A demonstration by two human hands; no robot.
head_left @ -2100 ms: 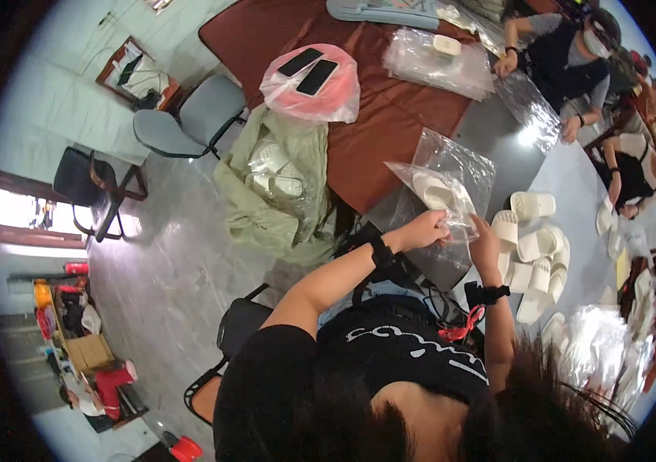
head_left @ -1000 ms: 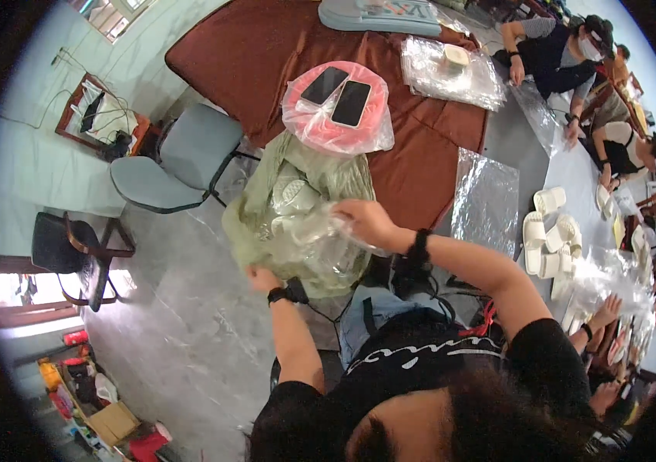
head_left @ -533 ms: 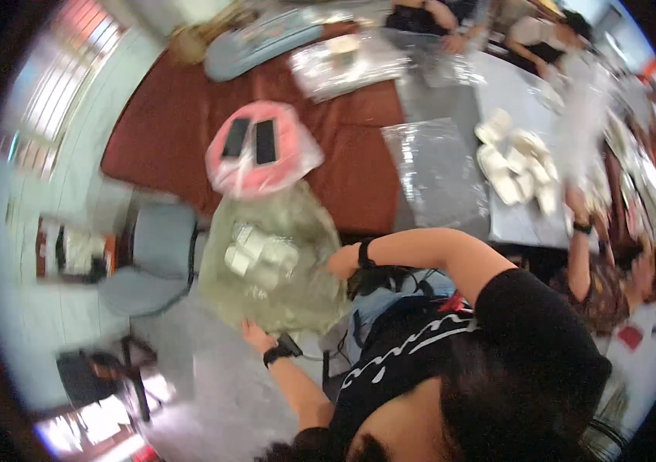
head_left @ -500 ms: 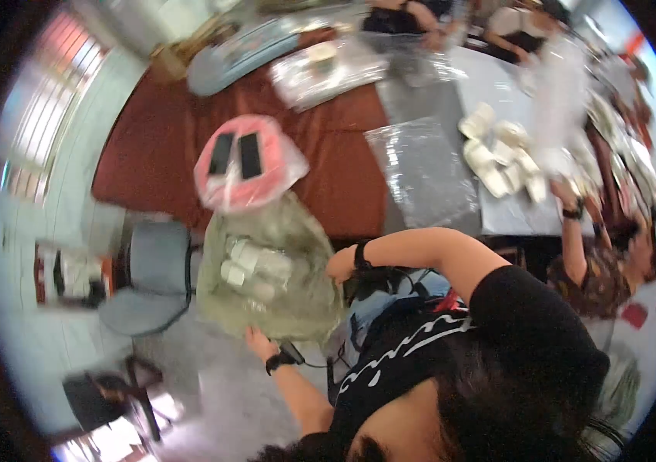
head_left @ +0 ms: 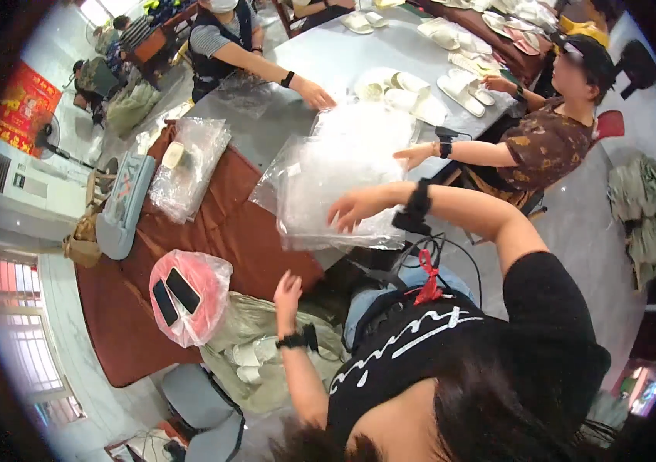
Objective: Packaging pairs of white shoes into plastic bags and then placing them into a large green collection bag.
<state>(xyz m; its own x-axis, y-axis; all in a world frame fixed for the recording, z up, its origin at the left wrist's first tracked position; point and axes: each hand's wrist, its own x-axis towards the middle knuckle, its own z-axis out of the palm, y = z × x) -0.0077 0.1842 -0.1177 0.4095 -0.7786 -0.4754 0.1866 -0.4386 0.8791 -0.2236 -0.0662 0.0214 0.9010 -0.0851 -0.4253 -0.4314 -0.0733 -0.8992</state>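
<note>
My right hand (head_left: 359, 208) reaches over a stack of clear plastic bags (head_left: 305, 189), fingers spread and holding nothing; whether they touch the plastic I cannot tell. My left hand (head_left: 288, 291) is raised near the red-brown cloth's edge, fingers apart with nothing in them. Below it lies a greenish woven sack (head_left: 320, 327), its mouth spread around several pale slippers (head_left: 248, 353) in clear wrap. A co-worker's hand (head_left: 418, 154) is at the right side of the bags, and another person's hand (head_left: 316, 94) is at their far edge.
A plastic-covered pink round thing (head_left: 189, 308) bears two dark phones. Beyond it are a blue-grey plastic board (head_left: 124, 208) and more clear bags (head_left: 204, 165). White slippers (head_left: 401, 98) lie across the grey table. A grey chair (head_left: 197, 396) stands at lower left.
My view has swung to the right. Both hands have left the sack's rim; the right one is now over the plastic bags, the left raised beside the table. Co-workers' hands now reach to the bags.
</note>
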